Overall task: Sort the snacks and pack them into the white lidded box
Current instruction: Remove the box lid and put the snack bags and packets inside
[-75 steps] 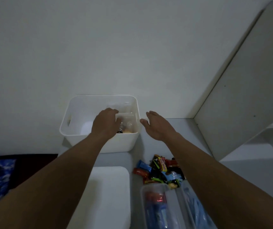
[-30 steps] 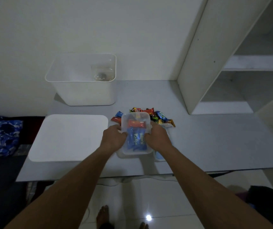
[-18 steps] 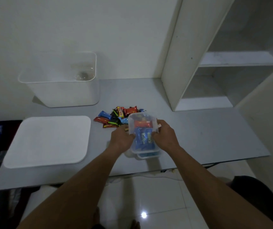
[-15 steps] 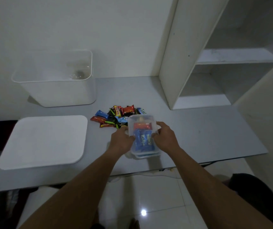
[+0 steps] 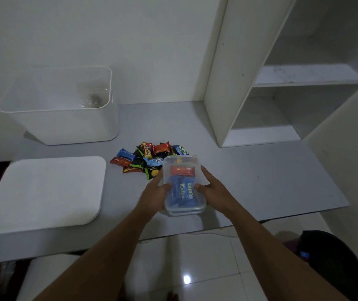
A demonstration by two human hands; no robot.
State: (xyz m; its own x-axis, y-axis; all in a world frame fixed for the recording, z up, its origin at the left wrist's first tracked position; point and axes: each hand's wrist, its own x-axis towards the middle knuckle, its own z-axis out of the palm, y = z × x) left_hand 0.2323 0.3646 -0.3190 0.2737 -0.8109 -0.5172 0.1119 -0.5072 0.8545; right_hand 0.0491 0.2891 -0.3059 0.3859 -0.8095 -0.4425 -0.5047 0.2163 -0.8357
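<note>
Head view: both hands are on a clear rectangular plastic container with a lid point(image 5: 182, 168), near the front edge of the grey counter point(image 5: 260, 181). The left hand point(image 5: 153, 196) grips its left side and the right hand point(image 5: 215, 192) its right side, thumbs lying over the lid. The right fingers point(image 5: 205, 173) run along the side wall; the left fingers are mostly hidden behind the container.

Through the lid: blue "Kalpa" wrapped bars point(image 5: 183, 192) lie lengthwise, with a red wrapped bar point(image 5: 182, 171) across the far end. A second rim shows under the near edge; I can't tell if that's the base or another container underneath. I also can't tell if it's resting on the counter or just off it.

A loose pile of mixed colourful snack packets point(image 5: 145, 158) sits on the counter, touching the container's far left corner; part of it is hidden behind the container.

The open white plastic box point(image 5: 65, 127) stands at the back left against the wall, well apart from the hands. Something clear point(image 5: 93, 99) sits inside its right end, too dim to identify. Its flat white lid with rounded corners point(image 5: 43, 192) lies on the counter in front of it, to the left of the pile.

A white open shelf unit point(image 5: 228, 83) stands at the back right, cut off by the frame. A dark rounded object point(image 5: 334, 263) sits on the glossy tiled floor point(image 5: 195, 257) at lower right, unclear what it is.
</note>
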